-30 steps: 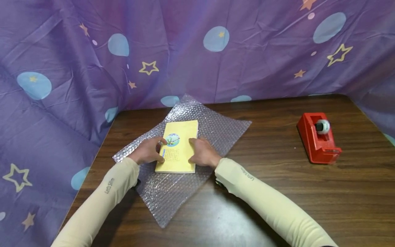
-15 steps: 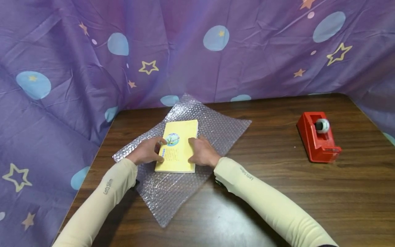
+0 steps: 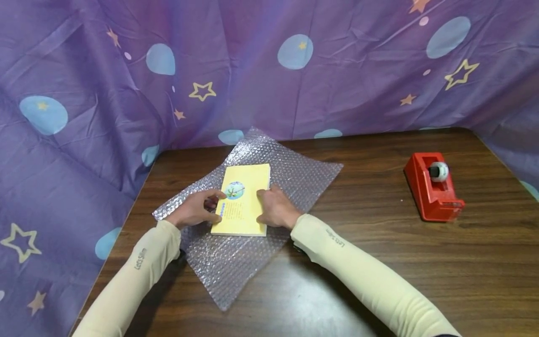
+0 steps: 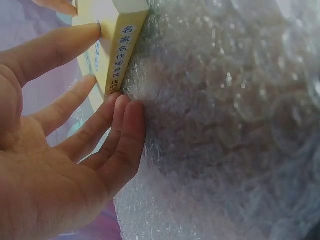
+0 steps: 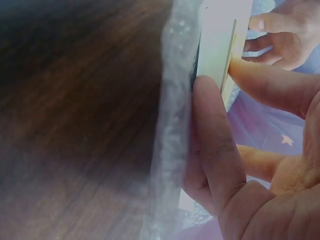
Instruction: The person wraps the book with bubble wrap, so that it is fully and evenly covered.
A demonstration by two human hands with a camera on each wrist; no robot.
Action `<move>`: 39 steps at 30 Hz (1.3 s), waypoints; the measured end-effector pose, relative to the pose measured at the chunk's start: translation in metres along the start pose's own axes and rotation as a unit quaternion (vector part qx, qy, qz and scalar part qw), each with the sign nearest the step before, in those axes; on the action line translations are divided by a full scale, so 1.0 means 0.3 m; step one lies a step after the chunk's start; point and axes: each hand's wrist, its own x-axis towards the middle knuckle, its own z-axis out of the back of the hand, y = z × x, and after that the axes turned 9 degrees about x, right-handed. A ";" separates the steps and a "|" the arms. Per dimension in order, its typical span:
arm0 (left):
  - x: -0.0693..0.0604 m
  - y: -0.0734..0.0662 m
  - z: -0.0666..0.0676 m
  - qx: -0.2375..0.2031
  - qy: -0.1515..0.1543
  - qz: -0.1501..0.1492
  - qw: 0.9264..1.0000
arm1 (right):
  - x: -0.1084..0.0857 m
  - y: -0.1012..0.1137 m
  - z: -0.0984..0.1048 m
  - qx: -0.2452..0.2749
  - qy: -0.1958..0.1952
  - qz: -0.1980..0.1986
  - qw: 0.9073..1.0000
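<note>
A yellow paperback book with a round blue picture lies flat on a sheet of bubble wrap. My left hand holds its left edge. In the left wrist view, thumb and index fingertips touch the cover, while the other fingers bend against the printed spine. On the opposite side my right hand grips the book. The right wrist view has its thumb on the cover and its fingers against the white page edge. Fingertips under the book are hidden in the head view.
A red tape dispenser with a small roll stands at the right on the dark wooden table. A purple curtain with stars hangs behind the table and along its left side.
My left hand and wrist have shifted slightly left, with the fingers spread a bit wider at the book's edge. The right hand, book and bubble wrap look unmoved.
</note>
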 end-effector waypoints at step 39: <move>-0.009 -0.007 0.003 0.007 0.005 0.011 1.000 | -0.271 0.052 0.005 -0.114 0.136 0.296 0.939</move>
